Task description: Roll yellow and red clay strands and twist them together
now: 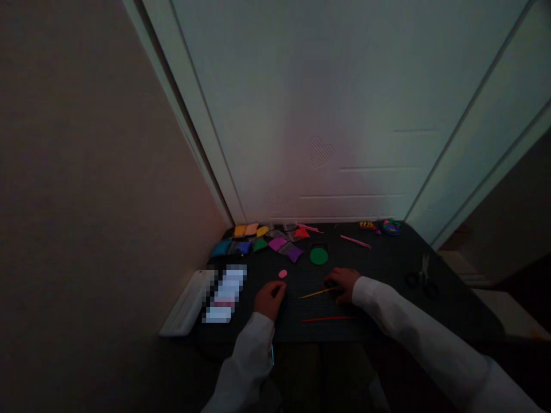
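My left hand (270, 299) is closed near the front of the dark table, thumb and forefinger tips together; whether anything small is between them I cannot make out. Just beyond its fingertips lies a flat pink disc (283, 274). The curled fingers of my right hand (343, 285) close round one end of a thin yellow stick (316, 294), whose pointed end reaches left, low over the tabletop. A thin red stick (327, 318) lies nearer the front edge. Beyond my hands is a round green piece (319, 256), apart from both.
Coloured packets (278, 244) cover the back left. A lit phone (226, 293) and a white power strip (189, 304) are at the left. Pink tweezers (356, 241), small decorated pieces (391, 228) and black-handled scissors (423, 277) lie to the right. A white panel (318, 115) rises behind the table (387, 321).
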A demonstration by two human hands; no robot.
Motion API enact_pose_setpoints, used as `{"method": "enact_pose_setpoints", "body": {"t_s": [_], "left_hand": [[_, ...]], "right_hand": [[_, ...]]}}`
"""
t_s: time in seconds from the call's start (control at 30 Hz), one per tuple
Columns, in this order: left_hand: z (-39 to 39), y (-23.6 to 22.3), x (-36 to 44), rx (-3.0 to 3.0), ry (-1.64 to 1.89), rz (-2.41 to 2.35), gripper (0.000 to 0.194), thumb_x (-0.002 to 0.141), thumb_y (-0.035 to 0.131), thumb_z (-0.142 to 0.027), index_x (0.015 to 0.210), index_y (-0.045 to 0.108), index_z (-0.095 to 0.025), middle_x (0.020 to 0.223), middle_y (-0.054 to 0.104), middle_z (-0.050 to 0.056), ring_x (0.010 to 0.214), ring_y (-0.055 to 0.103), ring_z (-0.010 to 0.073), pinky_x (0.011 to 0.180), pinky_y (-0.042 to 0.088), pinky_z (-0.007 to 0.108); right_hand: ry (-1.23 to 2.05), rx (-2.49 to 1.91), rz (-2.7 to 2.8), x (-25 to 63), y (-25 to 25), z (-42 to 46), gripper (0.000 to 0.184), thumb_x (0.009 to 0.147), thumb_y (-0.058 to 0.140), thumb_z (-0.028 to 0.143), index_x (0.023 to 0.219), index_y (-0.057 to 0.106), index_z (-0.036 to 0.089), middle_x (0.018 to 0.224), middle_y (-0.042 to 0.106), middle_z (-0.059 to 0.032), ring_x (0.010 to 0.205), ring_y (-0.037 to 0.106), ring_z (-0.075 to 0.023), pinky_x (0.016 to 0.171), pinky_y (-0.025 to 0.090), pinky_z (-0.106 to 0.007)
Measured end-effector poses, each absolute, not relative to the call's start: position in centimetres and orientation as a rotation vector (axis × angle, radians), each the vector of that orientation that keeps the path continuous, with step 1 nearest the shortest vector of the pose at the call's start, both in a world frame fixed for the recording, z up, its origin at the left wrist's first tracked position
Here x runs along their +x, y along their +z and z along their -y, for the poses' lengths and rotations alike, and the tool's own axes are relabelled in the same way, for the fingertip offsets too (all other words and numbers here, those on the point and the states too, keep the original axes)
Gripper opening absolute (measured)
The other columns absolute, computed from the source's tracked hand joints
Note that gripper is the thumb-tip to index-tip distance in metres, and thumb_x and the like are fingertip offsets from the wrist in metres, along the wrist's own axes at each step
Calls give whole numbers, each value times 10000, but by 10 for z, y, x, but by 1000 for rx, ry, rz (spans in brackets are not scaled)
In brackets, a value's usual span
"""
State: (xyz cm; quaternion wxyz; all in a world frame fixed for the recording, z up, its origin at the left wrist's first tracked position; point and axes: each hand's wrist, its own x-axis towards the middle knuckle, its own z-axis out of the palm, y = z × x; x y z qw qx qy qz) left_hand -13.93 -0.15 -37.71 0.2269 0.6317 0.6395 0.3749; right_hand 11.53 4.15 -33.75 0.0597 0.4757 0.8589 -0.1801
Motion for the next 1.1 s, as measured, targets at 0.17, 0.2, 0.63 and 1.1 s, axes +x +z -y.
{"method": "enact_pose_setpoints", "body": {"t_s": [0.17,0.2,0.63,1.1], "left_hand": [[2,-377,-139,1767,1022,-1751,271,702,451,-377,814,613,-192,825,623,30,767,560,158,711,445,307],[3,-376,-138,1804,1013,-1735,262,701,455,-373,812,614,-197,822,622,28,770,556,157,718,441,308],[8,-367,-130,2242,726,-1598,348,612,559,-459,896,606,-265,936,575,33,915,473,201,820,357,357],[6,-371,-129,2303,698,-1599,282,659,541,-411,893,604,-266,923,565,25,912,454,192,805,355,356]], "right_hand": [[-555,1508,-2653,116,-334,-40,584,537,651,350,1081,445,296,1102,471,-25,1018,438,-236,839,330,-392],[-555,1514,-2655,116,-334,-39,582,540,648,350,1082,444,293,1099,473,-27,1017,438,-235,837,331,-390],[-547,1493,-2632,115,-335,-40,613,509,661,360,1080,450,294,1095,482,-30,1002,447,-250,824,337,-403],[-551,1485,-2692,118,-343,-42,645,483,676,351,1084,455,271,1056,512,-32,974,469,-248,814,353,-388]]}}
